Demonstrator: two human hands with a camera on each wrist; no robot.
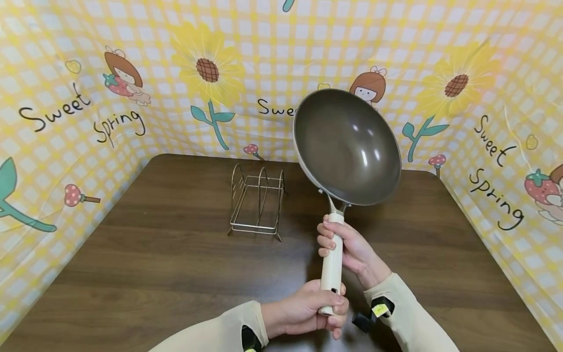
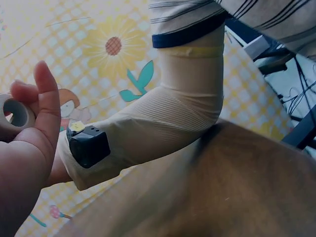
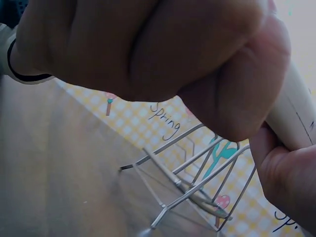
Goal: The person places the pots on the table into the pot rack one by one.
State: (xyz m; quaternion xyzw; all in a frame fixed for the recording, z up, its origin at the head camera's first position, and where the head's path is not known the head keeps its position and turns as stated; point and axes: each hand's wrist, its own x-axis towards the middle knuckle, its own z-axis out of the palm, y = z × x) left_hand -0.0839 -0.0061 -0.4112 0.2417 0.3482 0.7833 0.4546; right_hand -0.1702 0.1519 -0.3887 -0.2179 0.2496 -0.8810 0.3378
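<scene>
A frying pan with a dark grey inside and a cream handle is held up over the table, its bowl tilted toward the head camera. My right hand grips the handle just below the pan. Lower down, my left hand wraps the handle's end. In the left wrist view the hollow handle end shows beside the fingers of my left hand. Fingers of my right hand fill the top of the right wrist view. To the left of the pan, a wire rack stands on the table.
The brown wood table is bordered on the back and both sides by a yellow checked cloth with flowers and lettering. Dark cables show beyond the cloth in the left wrist view.
</scene>
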